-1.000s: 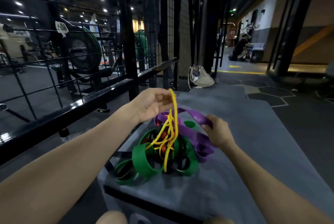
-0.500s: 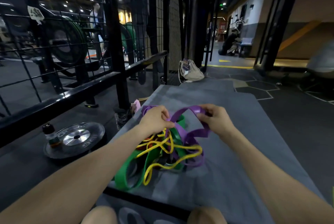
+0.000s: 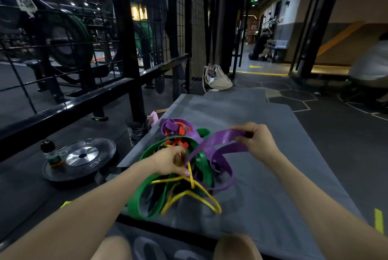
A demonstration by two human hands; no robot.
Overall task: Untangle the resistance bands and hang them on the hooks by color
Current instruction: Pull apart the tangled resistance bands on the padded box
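Knees sit at the bottom edge, and just beyond them the grey mat (image 3: 262, 196) carries the whole tangle. Nearest lies the yellow band (image 3: 189, 194), thin loops sprawled toward the person, one strand rising into the left hand (image 3: 170, 162), whose fingers are curled around it, pinching it close to the knot. That low grip looks meant to pin the heap while the other hand draws a loop free. Right of it and higher, the right hand (image 3: 257, 141) pinches the purple band (image 3: 222, 139) between thumb and fingers, lifting a wide strip clear of the pile; the rest of the purple curls down and under the green band (image 3: 144, 194), so it is probably not loose yet. Beyond the left grip an orange band (image 3: 178, 135) is buried under more purple.

Right of the right hand the mat is bare and wide, good room to pull sideways. Left of the left hand the mat edge drops off close, with a weight plate (image 3: 81, 156) and bottle (image 3: 49, 151) on the floor below. Past them stands the black wire rack (image 3: 126, 39); no hooks can be made out.
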